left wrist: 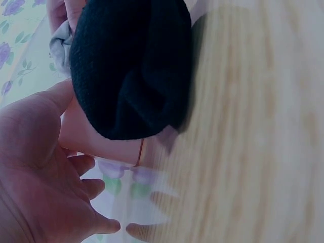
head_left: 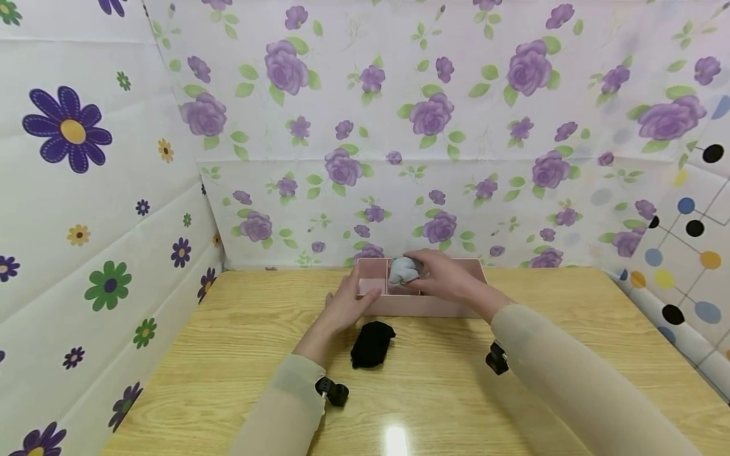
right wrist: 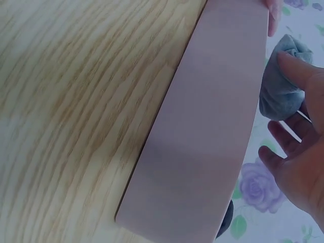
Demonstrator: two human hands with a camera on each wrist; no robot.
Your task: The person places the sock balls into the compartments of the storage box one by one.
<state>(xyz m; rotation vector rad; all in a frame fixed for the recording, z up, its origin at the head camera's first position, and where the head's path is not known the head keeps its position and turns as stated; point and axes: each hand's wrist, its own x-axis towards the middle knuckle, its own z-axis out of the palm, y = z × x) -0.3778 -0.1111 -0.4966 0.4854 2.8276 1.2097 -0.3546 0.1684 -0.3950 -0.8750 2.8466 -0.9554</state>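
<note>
A balled-up grey sock (head_left: 403, 270) is in my right hand (head_left: 447, 276), pinched between thumb and fingers over the middle compartment of a pink divided box (head_left: 422, 307). In the right wrist view the sock (right wrist: 281, 86) shows above the box's rim, with the lower fingers spread loose. My left hand (head_left: 348, 303) grips the box's left end, thumb over the front rim and fingers along the outer side. A black balled-up sock (head_left: 372, 345) lies on the table in front of the box, close to my left wrist; it looms large in the left wrist view.
The box stands on a wooden table (head_left: 256, 354) near its back edge, by a flowered wall covering (head_left: 342, 126). Its left compartment (head_left: 372, 286) shows a bare floor. Beyond its rim a dark rounded thing (right wrist: 226, 220) peeks out in the right wrist view.
</note>
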